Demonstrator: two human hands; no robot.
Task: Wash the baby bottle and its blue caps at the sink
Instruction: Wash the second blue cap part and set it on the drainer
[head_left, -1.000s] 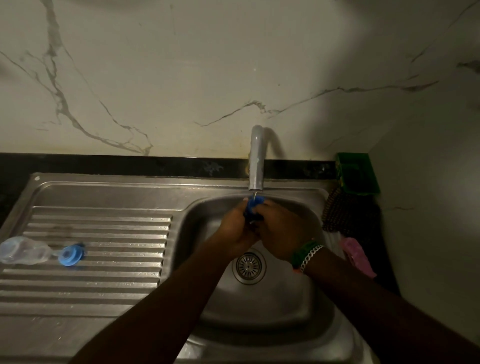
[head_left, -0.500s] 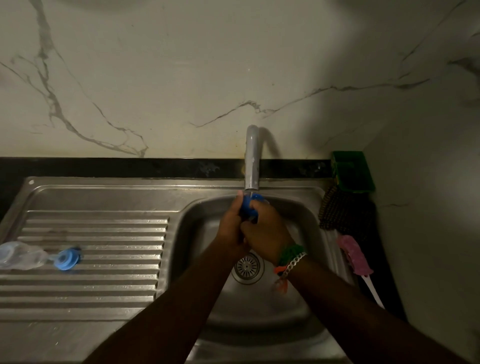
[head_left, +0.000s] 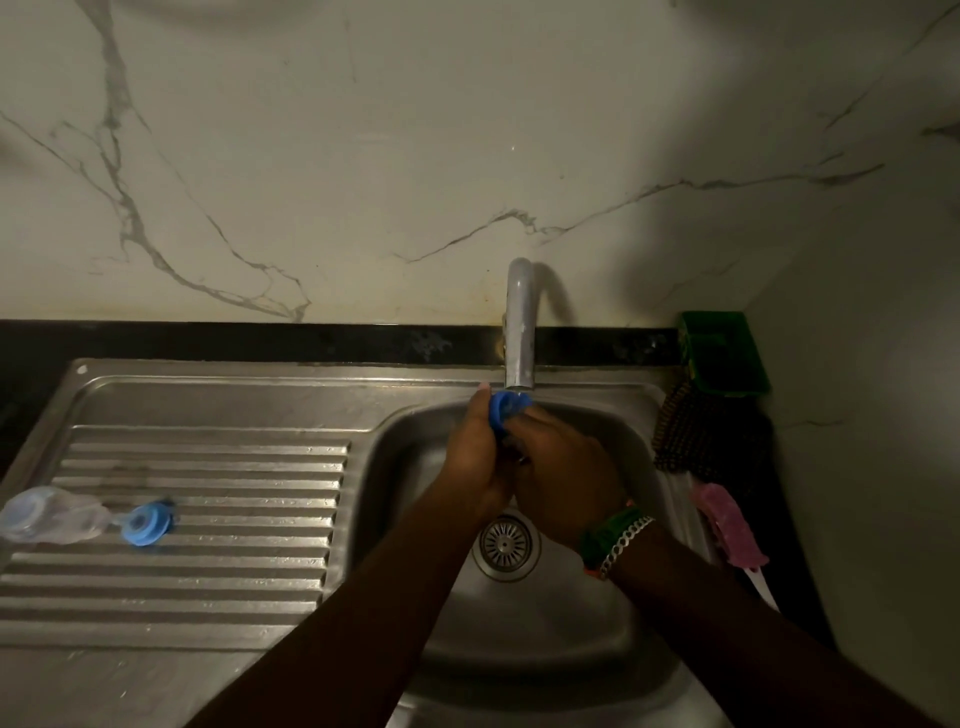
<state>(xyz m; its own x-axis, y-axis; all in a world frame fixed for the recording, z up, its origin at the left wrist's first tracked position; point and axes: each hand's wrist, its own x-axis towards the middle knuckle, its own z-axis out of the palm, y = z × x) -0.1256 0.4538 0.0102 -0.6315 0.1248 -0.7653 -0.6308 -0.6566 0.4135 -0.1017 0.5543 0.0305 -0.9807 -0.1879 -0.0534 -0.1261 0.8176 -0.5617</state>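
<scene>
At centre frame, the left hand (head_left: 475, 452) and right hand (head_left: 563, 480) together grip a blue cap (head_left: 506, 408) just under the tap (head_left: 519, 332), above the sink (head_left: 582, 639). At far left, the baby bottle (head_left: 49, 514) lies on the ribbed drainboard (head_left: 208, 519) beside a second blue cap (head_left: 145, 526).

Dim, murky kitchen light

Weak light falls on the far wall (head_left: 363, 156); the right corner lies in deep shadow. The tap (head_left: 519, 322) casts a soft shadow rightward. Straight edges bow near the borders.
</scene>
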